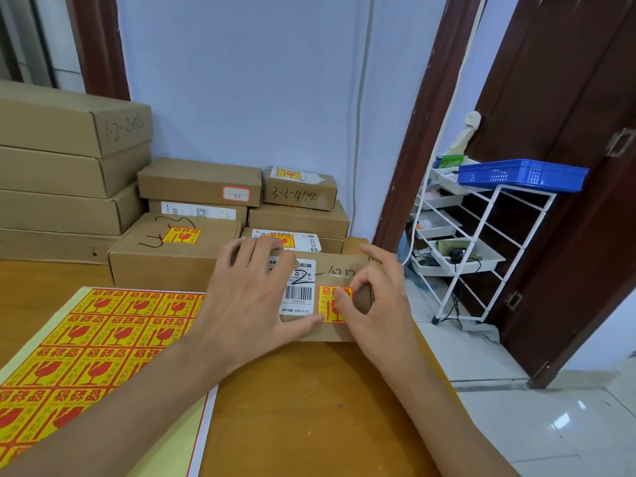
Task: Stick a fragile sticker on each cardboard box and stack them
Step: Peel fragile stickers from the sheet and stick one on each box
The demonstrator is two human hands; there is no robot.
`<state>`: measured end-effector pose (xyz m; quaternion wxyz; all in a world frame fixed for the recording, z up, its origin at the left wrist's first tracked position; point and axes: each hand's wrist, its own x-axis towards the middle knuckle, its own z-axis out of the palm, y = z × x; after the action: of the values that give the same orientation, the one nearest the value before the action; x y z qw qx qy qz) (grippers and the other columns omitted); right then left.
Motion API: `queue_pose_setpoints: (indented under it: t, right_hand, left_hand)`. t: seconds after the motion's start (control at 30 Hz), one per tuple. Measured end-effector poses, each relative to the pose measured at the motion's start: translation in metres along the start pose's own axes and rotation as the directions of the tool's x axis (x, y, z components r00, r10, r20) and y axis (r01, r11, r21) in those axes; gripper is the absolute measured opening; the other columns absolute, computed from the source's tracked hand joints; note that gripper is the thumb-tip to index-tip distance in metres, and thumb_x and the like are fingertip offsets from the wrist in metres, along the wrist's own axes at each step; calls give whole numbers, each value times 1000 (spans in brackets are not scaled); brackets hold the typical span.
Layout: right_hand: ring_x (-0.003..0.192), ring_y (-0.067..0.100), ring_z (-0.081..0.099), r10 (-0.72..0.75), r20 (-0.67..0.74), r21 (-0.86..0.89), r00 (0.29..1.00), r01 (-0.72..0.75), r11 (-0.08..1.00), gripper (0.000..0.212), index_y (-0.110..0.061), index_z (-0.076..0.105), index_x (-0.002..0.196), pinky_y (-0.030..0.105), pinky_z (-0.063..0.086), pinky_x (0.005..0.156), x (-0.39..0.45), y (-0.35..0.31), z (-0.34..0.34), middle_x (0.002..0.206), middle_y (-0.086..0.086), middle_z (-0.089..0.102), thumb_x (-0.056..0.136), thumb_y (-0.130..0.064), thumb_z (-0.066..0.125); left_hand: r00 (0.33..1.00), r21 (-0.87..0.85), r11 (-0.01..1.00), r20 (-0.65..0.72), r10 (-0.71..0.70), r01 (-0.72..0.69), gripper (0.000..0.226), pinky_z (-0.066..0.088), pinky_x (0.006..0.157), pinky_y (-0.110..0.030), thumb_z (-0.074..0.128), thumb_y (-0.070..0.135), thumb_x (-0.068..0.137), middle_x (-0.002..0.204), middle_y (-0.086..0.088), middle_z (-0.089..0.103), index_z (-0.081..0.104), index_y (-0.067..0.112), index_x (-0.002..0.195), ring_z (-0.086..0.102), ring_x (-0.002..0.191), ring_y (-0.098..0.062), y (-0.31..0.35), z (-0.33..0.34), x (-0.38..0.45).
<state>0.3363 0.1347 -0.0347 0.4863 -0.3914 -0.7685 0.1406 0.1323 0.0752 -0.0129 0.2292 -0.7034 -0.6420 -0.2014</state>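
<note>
On the wooden surface [309,390], my left hand [251,297] lies flat, fingers spread, steadying a cardboard box [330,270]. My right hand [375,297] presses a fragile sticker [327,304] onto its top with curled thumb and fingertips, so it bonds.

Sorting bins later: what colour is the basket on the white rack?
Blue basket, perforated sides, clearest in the head view.

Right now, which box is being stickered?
On the wooden table, before the stacked brown cardboard boxes, find the small box under both hands. Only it bears a white barcode label beside a yellow-red fragile sticker.
</note>
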Motion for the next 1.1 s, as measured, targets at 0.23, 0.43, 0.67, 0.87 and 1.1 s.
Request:
queue_pose_setpoints:
  t: [0.23,0.43,0.67,0.87,1.1]
  right_hand:
    - [127,6,57,126,169,219,978,-162,962,57,-44,35,143,36,55,101,-3,4,0,141,-10,53,99,-33,69]
    - [132,15,53,4,140,192,990,-31,981,49,-42,46,144,31,51,103,0,5,-4,142,-9,49,102,-24,64]
    - [124,11,57,-6,132,183,991,-18,983,41,-35,49,146,16,51,87,3,6,-4,138,-9,49,107,-24,56]
    - [135,7,49,-20,204,99,979,0,995,46,-44,42,150,28,51,100,5,8,-11,149,-15,43,108,-30,51]
    - [153,2,26,-70,235,38,970,63,997,53,-43,51,142,50,38,119,7,5,-26,167,-22,19,97,-20,69]
  left_hand:
    - [1000,-39,999,9,16,-16,83,31,114,-46,47,87,78,133,-5,55,52,20,127,50,123,-25,-1,0,0]
    - [984,-44,988,97,152,-148,54,23,120,-52,42,71,94,151,-3,45,52,40,137,38,143,-23,1,-4,-2]
    - [977,-38,980,75,198,-196,41,23,118,-59,44,63,99,149,-5,44,48,52,138,39,142,-26,-1,-3,-2]
    - [977,-28,979,62,204,-203,38,26,118,-58,44,61,100,150,-6,44,51,50,135,39,141,-27,-2,-1,-1]
    - [976,-25,978,55,208,-207,39,25,118,-55,41,62,100,150,-6,44,50,48,136,38,142,-26,-3,1,-1]
